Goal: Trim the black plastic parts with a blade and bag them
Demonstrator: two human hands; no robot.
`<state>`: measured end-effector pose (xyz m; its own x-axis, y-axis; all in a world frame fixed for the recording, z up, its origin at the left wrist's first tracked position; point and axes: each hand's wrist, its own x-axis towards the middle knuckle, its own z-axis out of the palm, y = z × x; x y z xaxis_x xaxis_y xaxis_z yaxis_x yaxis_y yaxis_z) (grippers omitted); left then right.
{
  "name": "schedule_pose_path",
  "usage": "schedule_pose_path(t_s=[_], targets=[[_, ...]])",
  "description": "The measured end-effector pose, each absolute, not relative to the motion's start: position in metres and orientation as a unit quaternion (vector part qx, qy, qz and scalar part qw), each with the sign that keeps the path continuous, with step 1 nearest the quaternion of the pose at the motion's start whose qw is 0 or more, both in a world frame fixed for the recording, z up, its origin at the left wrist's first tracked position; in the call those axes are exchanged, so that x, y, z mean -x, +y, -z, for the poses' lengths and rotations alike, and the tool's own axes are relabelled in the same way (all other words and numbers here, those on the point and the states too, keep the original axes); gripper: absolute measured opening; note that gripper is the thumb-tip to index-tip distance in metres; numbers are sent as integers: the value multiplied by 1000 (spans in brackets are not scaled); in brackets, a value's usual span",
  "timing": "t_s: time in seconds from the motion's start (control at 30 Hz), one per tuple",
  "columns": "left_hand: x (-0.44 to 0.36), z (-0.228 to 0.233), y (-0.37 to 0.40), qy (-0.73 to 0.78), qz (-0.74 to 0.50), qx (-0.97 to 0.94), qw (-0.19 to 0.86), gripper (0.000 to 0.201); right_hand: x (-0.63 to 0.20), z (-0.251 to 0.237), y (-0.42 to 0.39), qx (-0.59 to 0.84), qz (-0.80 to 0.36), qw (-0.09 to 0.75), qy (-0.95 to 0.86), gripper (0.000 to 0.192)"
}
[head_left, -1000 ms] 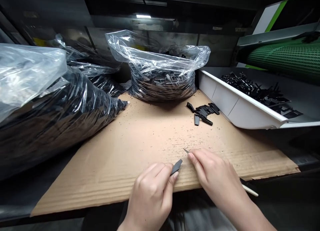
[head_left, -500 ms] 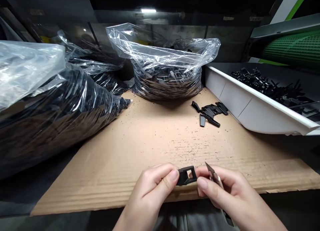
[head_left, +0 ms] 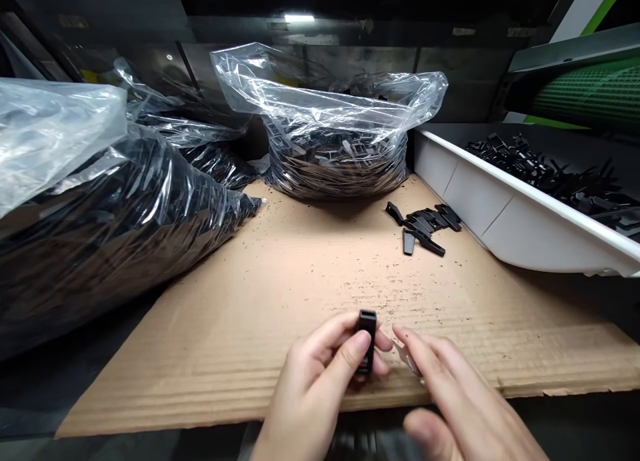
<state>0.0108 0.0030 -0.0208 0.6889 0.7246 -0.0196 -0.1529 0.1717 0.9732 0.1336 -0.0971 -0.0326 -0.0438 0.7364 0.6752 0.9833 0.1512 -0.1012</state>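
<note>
Between the thumb and fingers of my left hand (head_left: 325, 374) a small black plastic part (head_left: 367, 341) stands upright, its narrow end facing up. Just to the right is my right hand (head_left: 455, 388), with a craft knife (head_left: 407, 358) in it. Only the blade shows, pointing up and left near the part but apart from it; the handle is hidden under the fingers. The right index finger is stretched forward and the thumb is spread low. Farther up the cardboard lies a small pile of similar black parts (head_left: 423, 224).
Cardboard (head_left: 240, 314) with black shavings covers the worktop. A clear bag (head_left: 335, 161) of black parts stands at the back, and a large filled bag (head_left: 115, 214) lies left. At right, a white-rimmed tray (head_left: 465, 188) holds many parts, below a green roller (head_left: 590, 91).
The black part has been turned from lying sideways to upright in my left hand. My right hand has let go of its end and drawn away, its knife blade now lower.
</note>
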Motion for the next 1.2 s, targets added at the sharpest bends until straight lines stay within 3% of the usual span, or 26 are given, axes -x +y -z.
schedule_pose_path(t_s=[0.13,0.23,0.37,0.57,1.2], targets=[[-9,28,-4,273,-372,-677,574,13,-137,32,-98,624,170,390,-655,21],[-9,30,-5,262,-386,-708,530,14,-131,34,-93,594,172,438,-653,23],[-9,31,-4,254,-397,-727,500,17,-130,38,-87,590,155,439,-660,25],[-6,32,-1,240,-368,-744,504,15,-138,39,-88,641,153,415,-628,22],[-10,29,-3,263,-363,-728,518,12,-129,35,-89,612,138,435,-646,20]])
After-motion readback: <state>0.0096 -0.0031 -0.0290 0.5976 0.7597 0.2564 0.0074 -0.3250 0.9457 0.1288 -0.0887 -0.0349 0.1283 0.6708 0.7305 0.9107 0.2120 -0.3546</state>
